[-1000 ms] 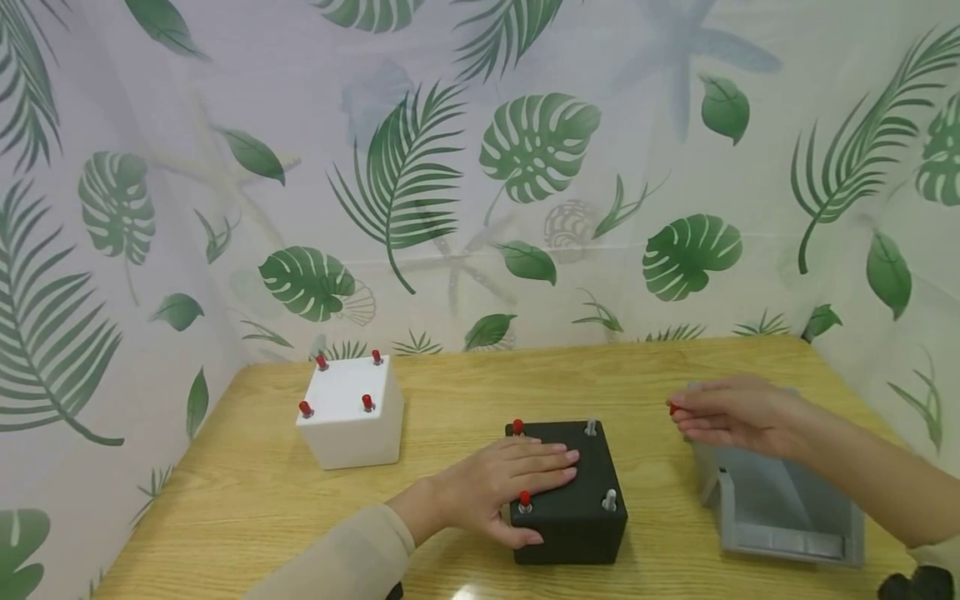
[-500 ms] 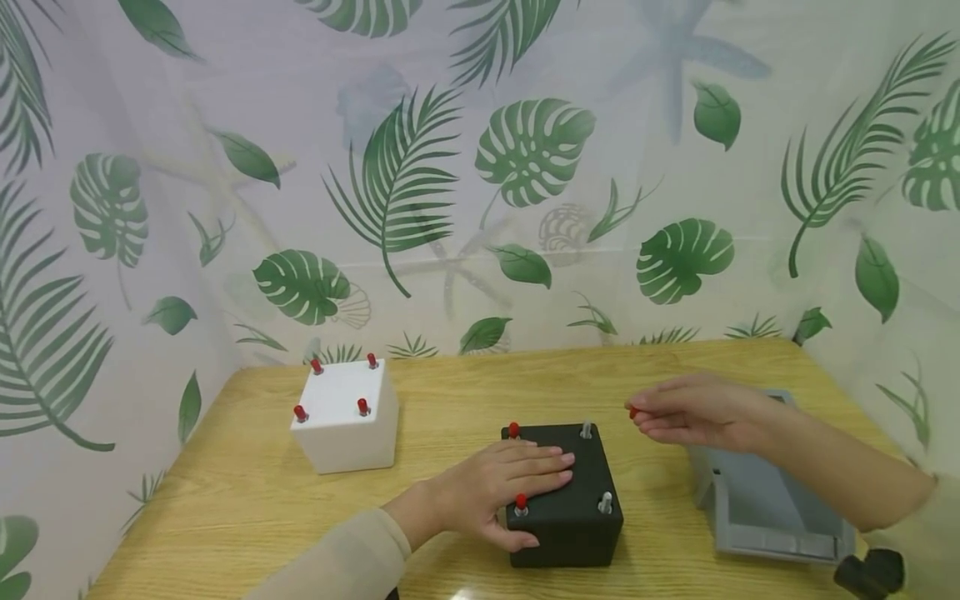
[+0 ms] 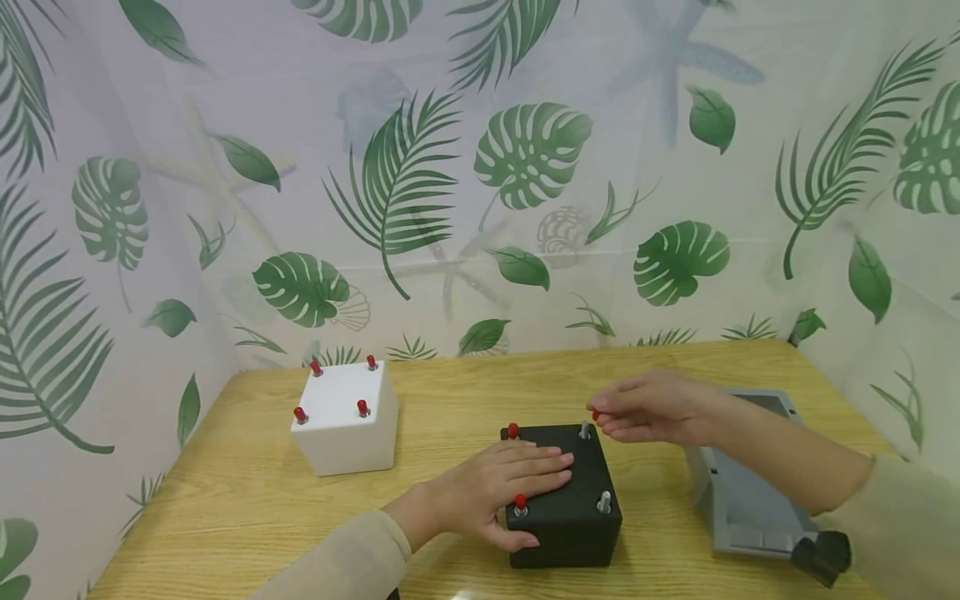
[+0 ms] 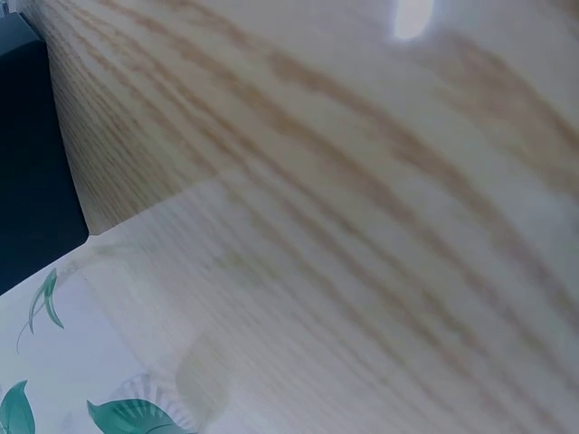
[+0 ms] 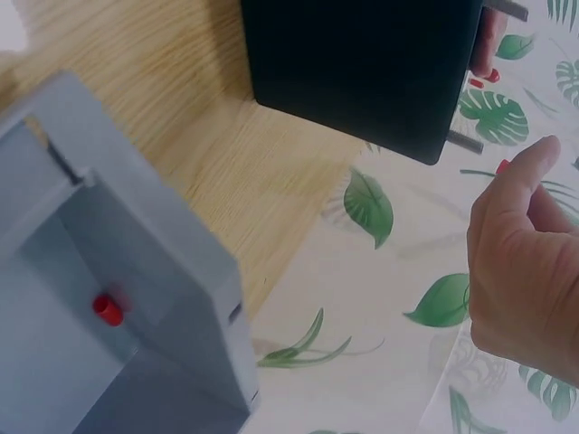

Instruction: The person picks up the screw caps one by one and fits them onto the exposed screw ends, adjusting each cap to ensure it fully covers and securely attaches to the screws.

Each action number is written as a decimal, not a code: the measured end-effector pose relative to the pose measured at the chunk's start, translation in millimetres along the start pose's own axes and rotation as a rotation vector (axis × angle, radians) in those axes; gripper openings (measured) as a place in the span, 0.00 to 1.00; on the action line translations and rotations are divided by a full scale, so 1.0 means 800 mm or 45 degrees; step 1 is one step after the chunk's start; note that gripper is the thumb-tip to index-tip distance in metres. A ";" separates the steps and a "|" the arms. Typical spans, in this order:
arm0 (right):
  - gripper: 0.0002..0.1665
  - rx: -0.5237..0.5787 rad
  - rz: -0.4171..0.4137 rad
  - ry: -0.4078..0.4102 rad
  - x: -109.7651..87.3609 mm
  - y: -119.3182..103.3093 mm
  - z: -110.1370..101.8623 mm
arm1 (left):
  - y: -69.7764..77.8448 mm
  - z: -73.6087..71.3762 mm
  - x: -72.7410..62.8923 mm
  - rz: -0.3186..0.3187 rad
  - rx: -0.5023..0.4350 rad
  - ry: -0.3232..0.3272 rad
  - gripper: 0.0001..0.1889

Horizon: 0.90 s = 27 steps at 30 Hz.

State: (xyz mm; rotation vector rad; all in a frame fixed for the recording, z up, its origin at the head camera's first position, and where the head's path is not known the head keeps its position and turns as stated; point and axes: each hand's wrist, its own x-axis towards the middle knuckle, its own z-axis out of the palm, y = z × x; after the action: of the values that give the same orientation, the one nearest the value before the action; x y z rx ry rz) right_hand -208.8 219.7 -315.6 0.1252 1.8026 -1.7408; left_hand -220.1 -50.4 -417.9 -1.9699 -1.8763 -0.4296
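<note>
A black box (image 3: 566, 492) stands on the table with metal posts at its top corners. Red caps (image 3: 521, 502) cover the two left posts, while the two right posts (image 3: 604, 502) are bare metal. My left hand (image 3: 506, 492) rests flat on the box's top, its thumb along the front edge. Between thumb and fingertips my right hand (image 3: 656, 408) pinches a small red cap (image 3: 596, 414), just right of the far right post and apart from it. In the right wrist view that hand (image 5: 529, 262) mostly hides the cap (image 5: 503, 166).
A grey bin (image 3: 757, 500) stands right of the black box; one red cap (image 5: 108, 310) lies inside it. A white box (image 3: 345, 417) with red caps on its posts sits at the back left. Patterned cloth (image 3: 450, 167) hangs behind the table.
My right hand has moved left from over the grey bin to beside the black box's far right post, carrying the red cap. The left hand keeps its place on the box.
</note>
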 end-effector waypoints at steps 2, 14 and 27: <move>0.11 -0.015 0.000 0.007 0.002 -0.001 0.004 | 0.000 0.001 0.000 0.000 0.000 0.001 0.41; 0.09 -0.015 -0.001 0.013 0.010 0.002 0.009 | 0.000 -0.001 0.001 0.000 -0.010 0.002 0.40; 0.08 -0.033 0.013 0.026 0.018 0.009 0.014 | -0.001 0.000 -0.001 -0.011 -0.005 -0.014 0.40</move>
State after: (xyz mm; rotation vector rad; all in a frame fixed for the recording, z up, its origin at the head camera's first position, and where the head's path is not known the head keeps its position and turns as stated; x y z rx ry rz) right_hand -212.8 205.6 -328.0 0.1412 1.8351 -1.7146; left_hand -221.1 -51.3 -418.3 -1.9718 -1.8928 -0.4260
